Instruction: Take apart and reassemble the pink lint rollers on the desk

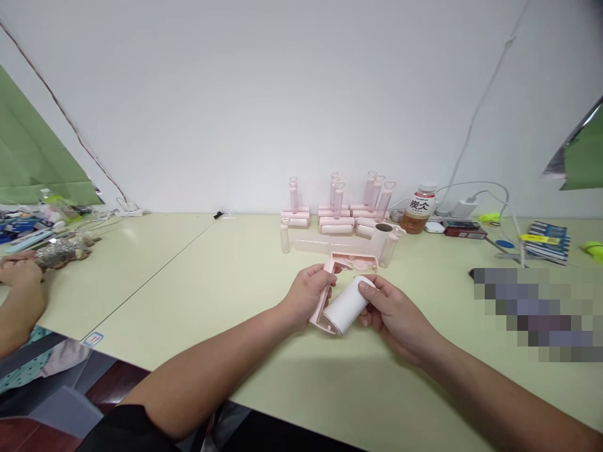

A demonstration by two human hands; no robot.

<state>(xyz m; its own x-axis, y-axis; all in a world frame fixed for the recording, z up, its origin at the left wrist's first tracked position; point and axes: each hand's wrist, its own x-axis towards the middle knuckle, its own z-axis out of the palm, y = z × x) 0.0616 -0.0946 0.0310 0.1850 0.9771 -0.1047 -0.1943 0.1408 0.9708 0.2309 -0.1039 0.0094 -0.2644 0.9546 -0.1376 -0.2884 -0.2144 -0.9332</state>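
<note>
Pale yellow-green table (198, 276) fills the lower field, running back to a white wall (235, 94). At 12 o'clock from the hands, against the wall, stands a cluster of pink lint-roller parts (336, 216): upright handles with heart-shaped ends, white rolls lying beneath them, a long pale pink cover in front. A brown-capped drink bottle (418, 210) stands at 1 o'clock, amber liquid inside, cap on; fill level hard to read. Books (546, 242) lie at 2 o'clock, beside cables and a charger. At 9 o'clock another person's hand (19, 276) rests near a heap of small brownish items; contents not identifiable. Left hand (308, 295) is closed around the pink roller frame (325, 295), thumb over its upper arm. Right hand (389, 311) grips the white paper roll (347, 306) with thumb on top and fingers beneath; the roll sits against the frame, just above the table at centre. Judgement: seating goes well if the roll's bore stays in line with the frame's axle, the left hand holding the frame steady while the right pushes straight along the axis, without squeezing the paper out of round.
</note>
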